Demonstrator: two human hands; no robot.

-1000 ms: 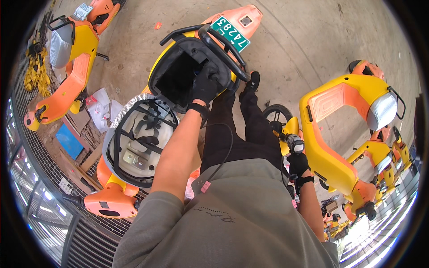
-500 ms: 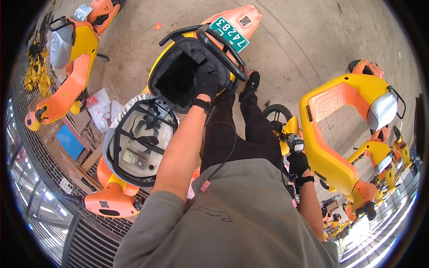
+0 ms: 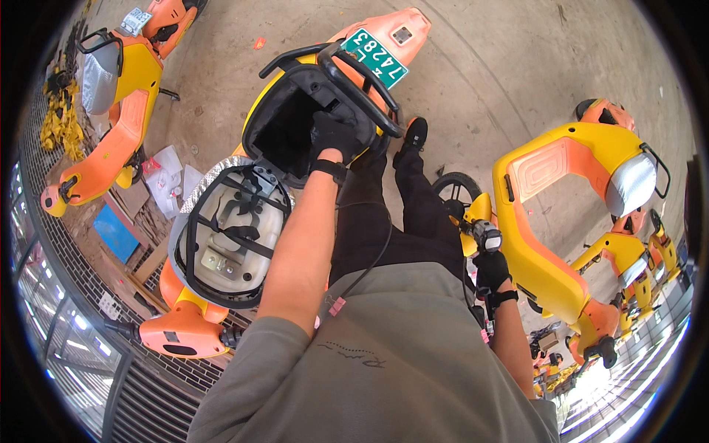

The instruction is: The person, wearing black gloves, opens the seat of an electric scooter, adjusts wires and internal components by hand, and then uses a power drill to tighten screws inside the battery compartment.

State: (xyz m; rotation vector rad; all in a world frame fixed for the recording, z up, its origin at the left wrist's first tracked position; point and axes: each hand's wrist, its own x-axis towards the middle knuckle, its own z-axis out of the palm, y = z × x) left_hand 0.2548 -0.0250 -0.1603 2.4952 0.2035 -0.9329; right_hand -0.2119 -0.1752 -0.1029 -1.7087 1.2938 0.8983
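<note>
My left hand [image 3: 334, 138], in a black glove, reaches into the open black under-seat compartment [image 3: 277, 166] of an orange and yellow scooter [image 3: 255, 111]. Its fingers are curled near the compartment's rear wall, and whatever they hold is hidden. Leaning open beside the compartment, the seat [image 3: 177, 255] shows its pale underside with black straps and a metal latch plate. Down at my right side, my right hand [image 3: 490, 272], also gloved, is closed round the grip of a cordless power driver [image 3: 486, 236] with a grey head.
A black grab rail [image 3: 369, 92] curves over the scooter's rear, beside a green plate [image 3: 375, 57]. Another scooter [image 3: 532, 199] stands close on my right, with more behind it. One more scooter [image 3: 122, 96] is at the far left, near papers and boards [image 3: 140, 214] on the ground.
My left hand has shifted slightly left inside the compartment. The scooter's rear and plate appear a little further left. My right hand and the driver have barely moved.
</note>
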